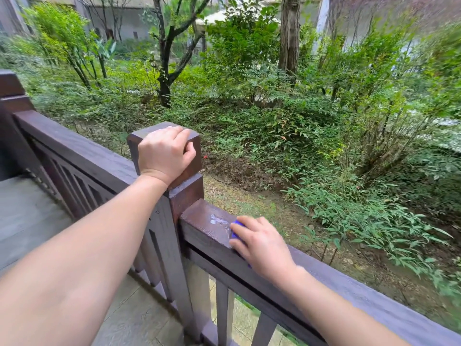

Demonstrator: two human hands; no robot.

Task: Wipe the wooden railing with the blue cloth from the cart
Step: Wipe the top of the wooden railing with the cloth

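Railing wiping is underway: our right hand presses the blue cloth just beside the post, fingers flat; our left hand grips the post's cap; most rail remains.

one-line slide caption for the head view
Right hand presses blue cloth on wet railing; left hand grips post.

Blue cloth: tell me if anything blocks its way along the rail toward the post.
Nothing visible does. The right hand presses the blue cloth on the rail; only a wet patch lies before the post.
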